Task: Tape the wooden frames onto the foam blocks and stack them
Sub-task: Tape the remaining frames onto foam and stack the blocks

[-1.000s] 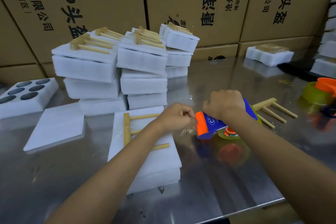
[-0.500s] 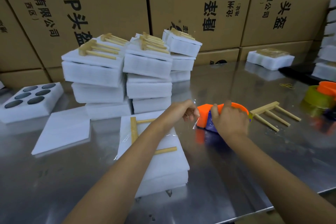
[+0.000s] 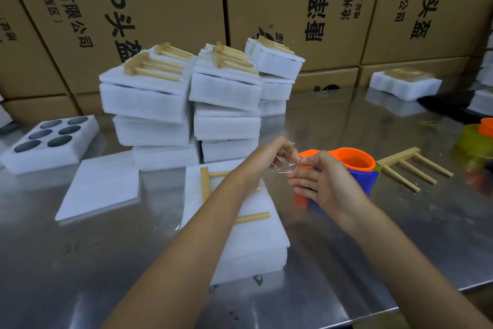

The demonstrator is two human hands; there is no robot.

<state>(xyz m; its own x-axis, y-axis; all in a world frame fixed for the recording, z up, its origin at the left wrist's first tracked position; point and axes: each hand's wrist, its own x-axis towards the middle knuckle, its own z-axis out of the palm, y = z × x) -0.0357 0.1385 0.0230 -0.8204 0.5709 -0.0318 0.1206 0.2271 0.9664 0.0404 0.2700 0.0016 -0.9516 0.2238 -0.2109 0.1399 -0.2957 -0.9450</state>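
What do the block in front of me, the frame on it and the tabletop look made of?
Block: white foam, matte and finely ribbed. Frame: pale unfinished wood, it seems. Tabletop: probably brushed stainless steel, with blurred reflections.

A pale wooden frame [image 3: 213, 190] lies flat on a white foam block [image 3: 250, 243], finished stacks [image 3: 186, 104] behind

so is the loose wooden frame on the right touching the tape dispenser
Apart. The head view shows a strip of bare metal table between the loose wooden frame and the orange-and-blue tape dispenser.
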